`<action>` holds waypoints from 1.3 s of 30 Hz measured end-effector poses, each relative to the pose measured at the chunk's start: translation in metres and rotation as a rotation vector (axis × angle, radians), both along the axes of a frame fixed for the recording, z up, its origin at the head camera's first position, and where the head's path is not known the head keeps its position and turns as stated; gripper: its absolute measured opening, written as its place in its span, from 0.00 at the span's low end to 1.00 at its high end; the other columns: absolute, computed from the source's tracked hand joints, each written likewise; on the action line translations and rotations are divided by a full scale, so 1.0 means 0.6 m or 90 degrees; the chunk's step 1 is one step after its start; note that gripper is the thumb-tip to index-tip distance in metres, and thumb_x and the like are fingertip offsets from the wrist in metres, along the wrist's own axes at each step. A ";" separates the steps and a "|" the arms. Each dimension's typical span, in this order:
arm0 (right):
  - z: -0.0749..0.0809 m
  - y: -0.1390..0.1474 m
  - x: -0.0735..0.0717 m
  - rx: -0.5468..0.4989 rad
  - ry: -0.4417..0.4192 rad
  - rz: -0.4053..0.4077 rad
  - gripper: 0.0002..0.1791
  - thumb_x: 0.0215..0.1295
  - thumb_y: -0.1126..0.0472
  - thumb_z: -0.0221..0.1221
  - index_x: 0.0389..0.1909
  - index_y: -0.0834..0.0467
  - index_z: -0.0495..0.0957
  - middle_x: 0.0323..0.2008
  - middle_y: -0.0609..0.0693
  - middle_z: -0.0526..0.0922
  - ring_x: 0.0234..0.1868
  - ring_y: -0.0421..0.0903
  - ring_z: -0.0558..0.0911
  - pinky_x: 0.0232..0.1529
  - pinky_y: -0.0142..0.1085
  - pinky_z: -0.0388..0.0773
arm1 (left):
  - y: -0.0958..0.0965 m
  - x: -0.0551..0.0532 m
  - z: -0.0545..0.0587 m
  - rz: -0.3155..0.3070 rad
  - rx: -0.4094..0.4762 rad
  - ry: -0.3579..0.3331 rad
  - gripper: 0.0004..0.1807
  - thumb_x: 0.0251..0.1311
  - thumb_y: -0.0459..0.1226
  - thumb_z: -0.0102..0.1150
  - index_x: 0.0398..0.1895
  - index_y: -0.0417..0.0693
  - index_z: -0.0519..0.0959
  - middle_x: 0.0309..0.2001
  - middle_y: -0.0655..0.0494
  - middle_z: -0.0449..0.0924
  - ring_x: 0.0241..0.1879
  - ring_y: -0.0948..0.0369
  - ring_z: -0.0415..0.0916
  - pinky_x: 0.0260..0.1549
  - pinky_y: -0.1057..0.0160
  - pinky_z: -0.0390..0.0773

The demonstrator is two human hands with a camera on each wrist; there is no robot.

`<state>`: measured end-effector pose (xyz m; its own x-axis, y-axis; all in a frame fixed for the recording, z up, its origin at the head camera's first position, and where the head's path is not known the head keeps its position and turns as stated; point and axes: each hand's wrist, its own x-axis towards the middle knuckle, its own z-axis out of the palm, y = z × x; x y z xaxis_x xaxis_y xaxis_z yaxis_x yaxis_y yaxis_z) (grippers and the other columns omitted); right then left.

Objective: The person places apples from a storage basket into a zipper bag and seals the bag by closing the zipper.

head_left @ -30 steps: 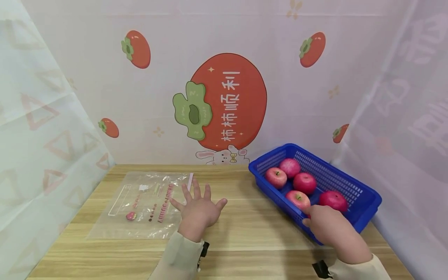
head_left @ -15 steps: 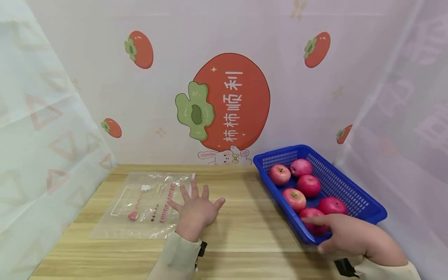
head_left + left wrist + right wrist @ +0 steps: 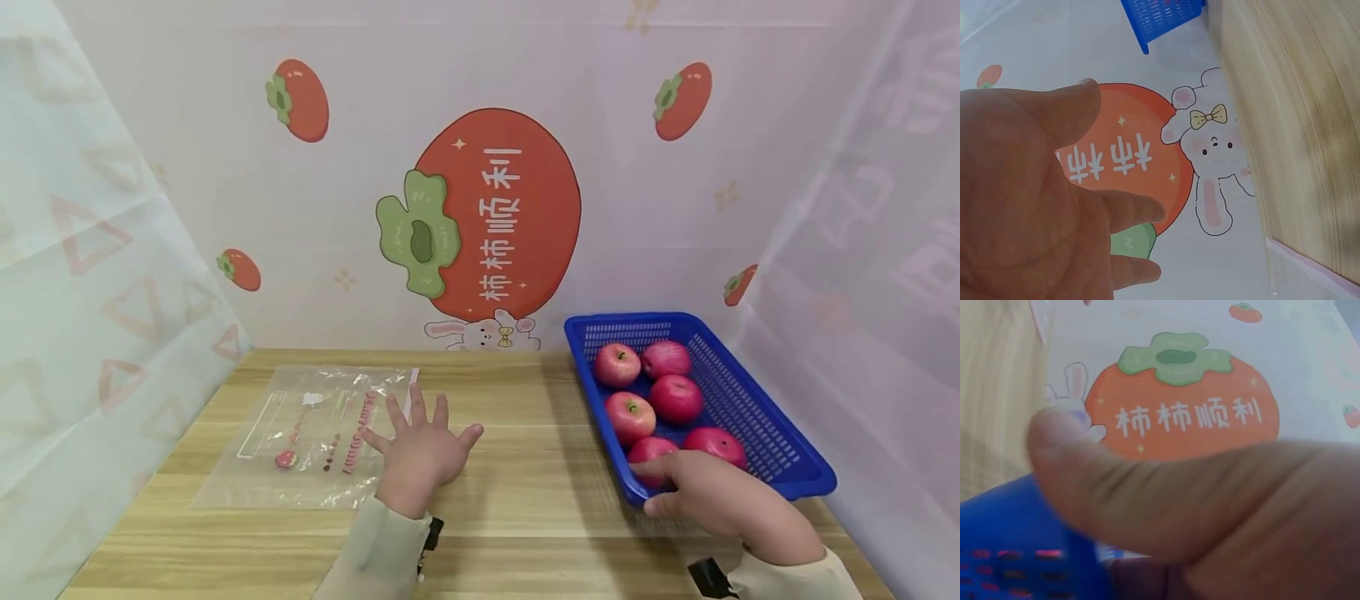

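Note:
My right hand [image 3: 731,500] grips the near left corner of a blue plastic basket [image 3: 757,408], fingers over the rim and thumb outside. The right wrist view shows that thumb large beside the basket's blue wall [image 3: 1010,519]. Several red apples [image 3: 677,398] lie inside, mostly along its left side; the hand partly covers the nearest ones. My left hand [image 3: 423,458] is palm down, fingers spread and straight, holding nothing. It is close to the right edge of a clear printed plastic bag [image 3: 307,425] lying flat on the wooden table.
Behind the table [image 3: 517,475] stands a pale backdrop [image 3: 615,225] printed with persimmons and a rabbit. White sheets close off the left [image 3: 97,275] and right [image 3: 870,275] sides; the basket's right side is close to the right sheet.
My right hand shifted right, then back left onto the basket's near corner. The basket has turned and its far end has moved right, carrying the apples. My left hand has barely moved.

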<state>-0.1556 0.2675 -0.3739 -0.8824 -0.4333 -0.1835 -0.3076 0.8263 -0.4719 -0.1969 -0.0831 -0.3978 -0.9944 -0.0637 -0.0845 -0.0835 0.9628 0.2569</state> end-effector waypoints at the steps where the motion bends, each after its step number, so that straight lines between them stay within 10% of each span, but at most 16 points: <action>1: -0.001 -0.001 0.000 0.000 0.001 -0.007 0.28 0.57 0.50 0.71 0.58 0.56 0.82 0.49 0.51 0.84 0.52 0.51 0.80 0.54 0.56 0.74 | 0.000 0.000 0.000 -0.002 0.000 0.002 0.47 0.65 0.70 0.41 0.78 0.51 0.58 0.78 0.39 0.33 0.73 0.31 0.27 0.51 0.16 0.33; 11: -0.016 -0.037 0.011 0.059 0.086 -0.048 0.37 0.58 0.53 0.71 0.69 0.57 0.72 0.38 0.45 0.85 0.42 0.44 0.83 0.49 0.52 0.79 | 0.003 0.001 0.007 0.001 0.005 -0.012 0.47 0.65 0.69 0.42 0.78 0.52 0.57 0.79 0.40 0.30 0.73 0.32 0.25 0.52 0.17 0.33; 29: -0.007 -0.035 -0.013 0.065 0.036 -0.088 0.38 0.55 0.54 0.73 0.68 0.56 0.73 0.44 0.51 0.85 0.42 0.46 0.81 0.48 0.55 0.77 | -0.006 0.000 0.001 0.001 -0.012 0.000 0.46 0.65 0.69 0.42 0.78 0.51 0.57 0.79 0.39 0.33 0.73 0.31 0.26 0.53 0.18 0.32; 39: -0.014 -0.036 -0.011 0.069 0.048 -0.086 0.37 0.57 0.55 0.72 0.69 0.57 0.72 0.42 0.51 0.85 0.38 0.45 0.80 0.46 0.53 0.78 | -0.109 -0.018 -0.012 -0.155 -0.067 -0.003 0.51 0.55 0.61 0.66 0.78 0.52 0.57 0.78 0.39 0.41 0.73 0.31 0.31 0.61 0.24 0.31</action>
<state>-0.1619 0.2458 -0.3821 -0.9443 -0.2909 -0.1537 -0.2214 0.9074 -0.3573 -0.2080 -0.1486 -0.4048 -0.9811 0.1690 -0.0942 0.1533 0.9760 0.1544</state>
